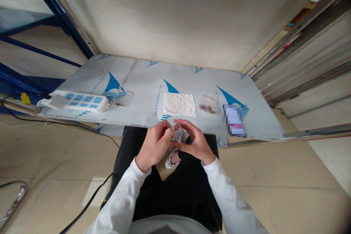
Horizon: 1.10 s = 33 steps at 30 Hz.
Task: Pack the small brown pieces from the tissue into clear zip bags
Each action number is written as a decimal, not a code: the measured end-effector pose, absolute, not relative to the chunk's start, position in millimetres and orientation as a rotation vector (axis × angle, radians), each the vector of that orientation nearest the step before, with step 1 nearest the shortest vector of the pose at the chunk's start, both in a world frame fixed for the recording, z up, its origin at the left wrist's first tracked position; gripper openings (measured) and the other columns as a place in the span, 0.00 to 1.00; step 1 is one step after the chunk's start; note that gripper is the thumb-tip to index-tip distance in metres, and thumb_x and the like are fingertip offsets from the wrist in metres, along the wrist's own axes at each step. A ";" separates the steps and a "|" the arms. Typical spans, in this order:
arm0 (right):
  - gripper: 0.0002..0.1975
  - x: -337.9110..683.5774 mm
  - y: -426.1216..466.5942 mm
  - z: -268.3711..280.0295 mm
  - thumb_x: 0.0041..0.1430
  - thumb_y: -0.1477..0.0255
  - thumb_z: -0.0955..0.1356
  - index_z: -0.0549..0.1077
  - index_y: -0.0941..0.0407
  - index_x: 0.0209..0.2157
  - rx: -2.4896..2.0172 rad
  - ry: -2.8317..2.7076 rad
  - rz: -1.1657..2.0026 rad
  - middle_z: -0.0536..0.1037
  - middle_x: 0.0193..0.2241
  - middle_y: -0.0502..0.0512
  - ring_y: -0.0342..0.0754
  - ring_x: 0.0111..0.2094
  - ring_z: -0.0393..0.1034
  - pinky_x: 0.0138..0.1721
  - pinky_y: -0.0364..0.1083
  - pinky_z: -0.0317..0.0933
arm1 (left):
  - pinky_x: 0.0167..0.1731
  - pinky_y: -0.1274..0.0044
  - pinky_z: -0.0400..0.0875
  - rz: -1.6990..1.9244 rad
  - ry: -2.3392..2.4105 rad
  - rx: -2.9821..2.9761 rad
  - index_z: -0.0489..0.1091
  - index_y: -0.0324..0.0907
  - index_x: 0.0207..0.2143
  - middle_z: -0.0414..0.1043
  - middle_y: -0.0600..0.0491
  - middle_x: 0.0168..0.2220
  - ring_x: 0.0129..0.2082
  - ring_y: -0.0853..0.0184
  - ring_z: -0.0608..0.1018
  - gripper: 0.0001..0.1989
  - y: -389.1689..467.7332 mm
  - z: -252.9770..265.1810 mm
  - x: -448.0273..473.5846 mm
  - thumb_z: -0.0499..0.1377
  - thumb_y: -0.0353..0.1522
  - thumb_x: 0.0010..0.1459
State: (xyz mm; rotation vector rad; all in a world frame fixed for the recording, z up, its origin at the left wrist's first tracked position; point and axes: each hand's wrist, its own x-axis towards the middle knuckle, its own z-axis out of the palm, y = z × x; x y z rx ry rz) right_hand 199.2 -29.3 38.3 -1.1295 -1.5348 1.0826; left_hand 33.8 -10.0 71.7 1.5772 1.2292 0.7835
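Just off the table's front edge, over my lap, a small clear plastic bag (178, 134) is held between both hands. My left hand (155, 142) is closed, with thumb and curled fingers pinching the bag's left side. On the other side my right hand (197, 143) grips the bag with fingers and thumb curved around it. What the bag contains, if anything, I cannot make out. Beyond the hands, a folded white tissue (180, 104) lies flat on the table. To its right is a clear zip bag (210, 105) with small brownish pieces inside.
The table (145, 76) is covered in printed protective film. A white power strip (86, 101) lies at its left end, near another clear bag (123, 98) with small dark pieces. A phone (235, 121) lies at the right. A black cable (90, 198) hangs at the left.
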 end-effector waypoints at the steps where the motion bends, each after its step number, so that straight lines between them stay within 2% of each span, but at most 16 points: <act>1: 0.29 198.1 -26.0 37.8 0.46 0.66 0.75 0.70 0.51 0.52 -1.122 -1.517 1.110 0.73 0.52 0.58 0.54 0.52 0.69 0.54 0.53 0.63 | 0.25 0.80 0.59 0.783 1.253 1.601 0.62 0.42 0.24 0.64 0.58 0.21 0.23 0.71 0.68 0.09 -7.9 71.4 32.3 0.49 0.31 0.56; 6: 0.25 191.7 -20.8 29.6 0.47 0.68 0.74 0.71 0.53 0.49 -1.140 -1.472 1.165 0.75 0.48 0.57 0.52 0.49 0.71 0.51 0.49 0.65 | 0.25 0.80 0.57 0.774 1.412 1.760 0.61 0.42 0.23 0.63 0.59 0.19 0.21 0.72 0.67 0.08 -3.1 65.2 27.9 0.50 0.30 0.55; 11: 0.21 179.5 -25.1 14.1 0.48 0.72 0.73 0.69 0.54 0.46 -1.233 -1.453 1.101 0.76 0.44 0.55 0.49 0.45 0.72 0.48 0.48 0.66 | 0.25 0.80 0.57 0.787 1.481 1.773 0.63 0.41 0.23 0.66 0.58 0.20 0.21 0.72 0.68 0.09 -4.0 52.1 19.3 0.51 0.31 0.55; 14: 0.21 165.0 -20.8 10.1 0.49 0.71 0.72 0.68 0.54 0.46 -1.347 -1.477 0.920 0.76 0.41 0.55 0.49 0.41 0.72 0.44 0.47 0.67 | 0.27 0.80 0.64 0.834 1.379 1.620 0.69 0.41 0.30 0.74 0.54 0.28 0.25 0.70 0.74 0.09 -3.1 45.8 11.2 0.52 0.35 0.59; 17: 0.19 146.9 -10.6 12.6 0.52 0.73 0.70 0.68 0.55 0.47 -1.424 -1.515 0.686 0.74 0.39 0.55 0.48 0.39 0.71 0.42 0.47 0.66 | 0.34 0.77 0.70 0.944 1.331 1.507 0.71 0.40 0.40 0.77 0.49 0.37 0.33 0.65 0.78 0.14 -0.4 39.0 5.9 0.60 0.40 0.54; 19: 0.21 136.5 -3.8 16.8 0.52 0.74 0.70 0.66 0.55 0.49 -1.434 -1.529 0.625 0.73 0.40 0.56 0.48 0.39 0.70 0.43 0.48 0.66 | 0.37 0.75 0.72 1.046 1.371 1.461 0.72 0.39 0.42 0.78 0.48 0.38 0.35 0.63 0.79 0.18 2.4 35.0 3.9 0.64 0.40 0.51; 21: 0.27 131.0 0.7 21.6 0.49 0.73 0.72 0.64 0.54 0.52 -1.403 -1.522 0.686 0.73 0.42 0.57 0.48 0.39 0.70 0.43 0.49 0.66 | 0.39 0.74 0.73 1.137 1.359 1.386 0.74 0.38 0.41 0.79 0.47 0.38 0.37 0.62 0.80 0.18 5.7 33.3 1.3 0.64 0.39 0.51; 23: 0.35 131.4 2.5 26.6 0.45 0.69 0.75 0.61 0.53 0.55 -1.320 -1.503 0.844 0.73 0.44 0.57 0.49 0.40 0.71 0.44 0.49 0.66 | 0.40 0.74 0.74 1.169 1.256 1.283 0.75 0.38 0.40 0.80 0.46 0.39 0.38 0.61 0.80 0.17 8.8 35.3 -3.2 0.64 0.39 0.52; 25: 0.37 136.3 2.6 31.5 0.44 0.66 0.76 0.61 0.52 0.56 -1.185 -1.477 1.084 0.74 0.45 0.56 0.50 0.43 0.72 0.45 0.49 0.66 | 0.41 0.73 0.74 1.126 1.134 1.204 0.77 0.37 0.39 0.80 0.46 0.39 0.39 0.60 0.80 0.16 10.7 40.9 -9.4 0.65 0.39 0.51; 27: 0.29 141.8 2.4 36.0 0.50 0.63 0.73 0.66 0.52 0.53 -1.070 -1.397 1.270 0.76 0.43 0.56 0.50 0.44 0.72 0.45 0.49 0.67 | 0.41 0.72 0.75 1.033 1.053 1.195 0.78 0.37 0.37 0.81 0.47 0.38 0.39 0.59 0.81 0.14 10.8 48.2 -15.5 0.65 0.38 0.51; 30: 0.12 145.0 2.5 41.4 0.56 0.62 0.70 0.74 0.55 0.38 -1.073 -1.225 1.289 0.79 0.34 0.54 0.47 0.36 0.74 0.40 0.46 0.68 | 0.40 0.73 0.75 0.968 1.047 1.206 0.78 0.38 0.35 0.81 0.47 0.37 0.37 0.60 0.81 0.13 7.1 57.0 -20.2 0.67 0.37 0.49; 32: 0.10 143.7 2.4 44.1 0.55 0.63 0.70 0.76 0.56 0.31 -1.141 -1.152 1.226 0.79 0.29 0.52 0.45 0.30 0.73 0.36 0.44 0.68 | 0.39 0.75 0.76 1.028 1.075 1.168 0.78 0.38 0.34 0.81 0.48 0.36 0.36 0.62 0.81 0.13 3.6 58.6 -20.0 0.68 0.36 0.48; 33: 0.09 142.9 2.1 45.4 0.54 0.64 0.71 0.76 0.56 0.32 -1.163 -1.126 1.209 0.78 0.29 0.52 0.44 0.28 0.73 0.34 0.44 0.68 | 0.37 0.75 0.76 1.086 1.097 1.147 0.78 0.38 0.34 0.81 0.48 0.35 0.34 0.63 0.81 0.12 1.9 57.8 -19.2 0.68 0.36 0.47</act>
